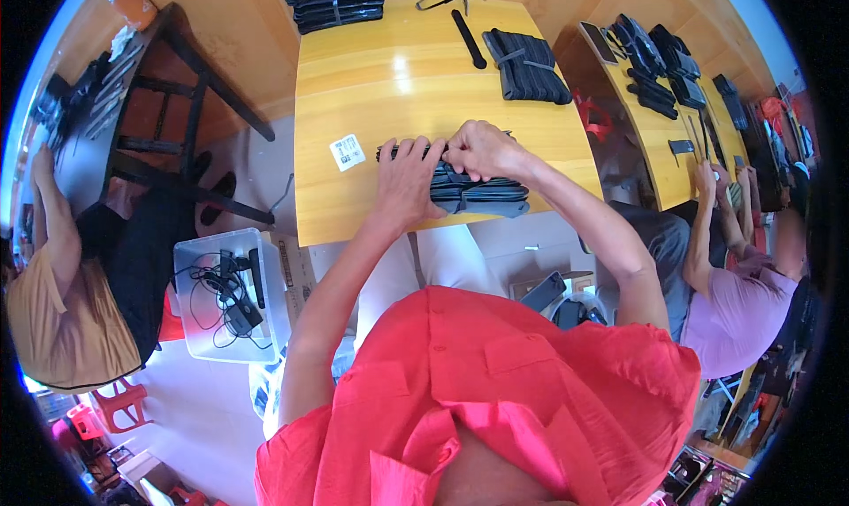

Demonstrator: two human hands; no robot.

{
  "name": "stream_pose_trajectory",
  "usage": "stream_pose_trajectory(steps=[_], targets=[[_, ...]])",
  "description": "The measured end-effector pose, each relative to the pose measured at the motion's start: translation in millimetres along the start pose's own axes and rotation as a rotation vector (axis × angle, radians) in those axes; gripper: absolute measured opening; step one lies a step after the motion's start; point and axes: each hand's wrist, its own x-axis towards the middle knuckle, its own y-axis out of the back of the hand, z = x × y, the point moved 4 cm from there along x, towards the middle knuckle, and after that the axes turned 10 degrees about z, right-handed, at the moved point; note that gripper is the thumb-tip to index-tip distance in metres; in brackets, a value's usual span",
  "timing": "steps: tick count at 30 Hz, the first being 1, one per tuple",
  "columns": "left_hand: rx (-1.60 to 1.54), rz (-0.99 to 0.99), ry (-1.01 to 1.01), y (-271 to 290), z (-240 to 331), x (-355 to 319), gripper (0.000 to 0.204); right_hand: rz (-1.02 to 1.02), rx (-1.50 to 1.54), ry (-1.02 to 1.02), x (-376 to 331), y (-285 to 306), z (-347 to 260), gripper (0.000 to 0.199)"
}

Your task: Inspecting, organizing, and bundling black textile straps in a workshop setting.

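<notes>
Black bundle [482, 196], under both hands [407, 183]

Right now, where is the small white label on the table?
In the head view, the white label lies near the left edge of the yellow table, just left of the person's left hand.

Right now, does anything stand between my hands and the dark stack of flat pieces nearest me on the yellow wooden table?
Nothing visible does: your left hand and right hand both touch the dark stack directly.
</notes>
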Motion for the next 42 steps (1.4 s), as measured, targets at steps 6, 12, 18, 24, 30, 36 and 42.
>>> stream_pose_trajectory(steps=[6, 12, 18, 24, 30, 36, 42], targets=[[0.046, 0.019, 0.04, -3, -4, 7, 0.091, -0.046, 0.523, 0.183, -21, 2, -16, 0.026], [0.011, 0.028, -0.009, 2, -1, 5, 0.092, 0.097, 0.654, 0.301, -16, 39, -29, 0.027], [-0.013, 0.036, -0.013, 3, 0, 6, 0.097, 0.188, 0.468, 0.555, -25, 57, -60, 0.024], [0.019, -0.039, -0.018, 4, 1, 5, 0.095, 0.308, 0.56, 0.545, -2, 58, -59, 0.024], [-0.022, 0.022, -0.037, 6, 1, 4, 0.095, 0.37, 0.669, 0.371, 37, 58, -31, 0.023], [-0.065, 0.045, -0.062, 5, 0, 1, 0.09, 0.405, 0.656, 0.267, 74, 49, 5, 0.022], [-0.102, 0.037, -0.065, 6, 1, 0, 0.088, 0.351, 0.654, 0.143, 107, 29, 43, 0.017]])
